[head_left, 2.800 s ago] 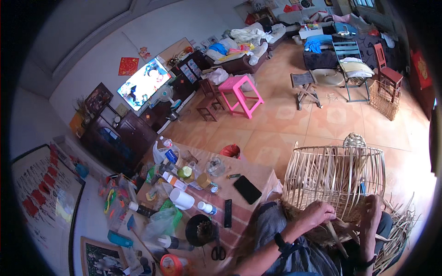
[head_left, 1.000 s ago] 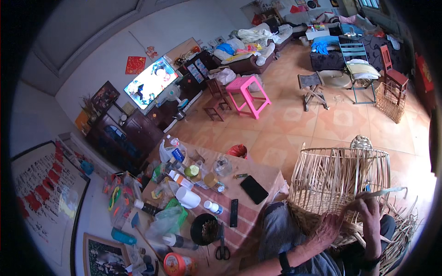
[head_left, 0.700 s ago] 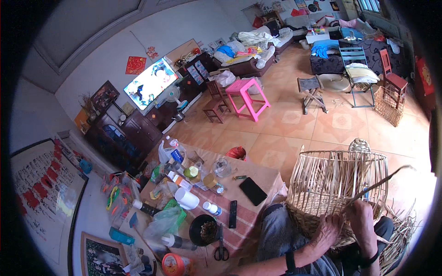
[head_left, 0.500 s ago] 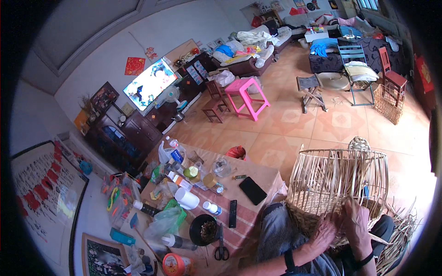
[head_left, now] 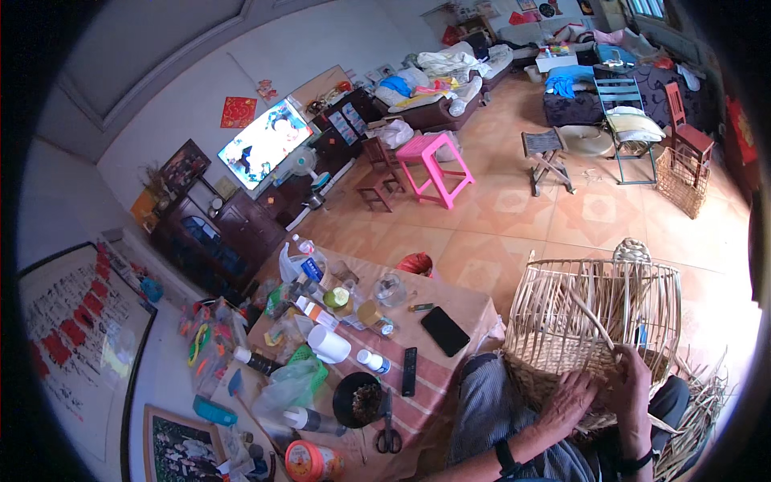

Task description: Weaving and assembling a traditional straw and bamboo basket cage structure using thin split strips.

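Note:
A half-woven basket (head_left: 542, 357) of pale dried stalks rests over my lap, its upright stakes spread above the tightly woven part. At its near side, my left hand (head_left: 569, 395) is closed on the woven wall, fingers curled against it. Just to the right, my right hand (head_left: 630, 384) pinches a flat dried plant strip (head_left: 590, 314), which slants up and left across the stakes. The fingertips of both hands are partly hidden by the hands and the weave.
Loose dried strips (head_left: 697, 418) lie in a heap at my right. On my left, a cloth-covered table (head_left: 450, 386) carries scissors (head_left: 389, 434), a black bowl (head_left: 357, 400), a remote (head_left: 410, 371), a phone (head_left: 445, 331) and several bottles. A pink stool (head_left: 435, 169) stands beyond.
My right hand has moved slightly up and right, away from the left. A strip now rises from it across the stakes. The left hand stays at the woven wall.

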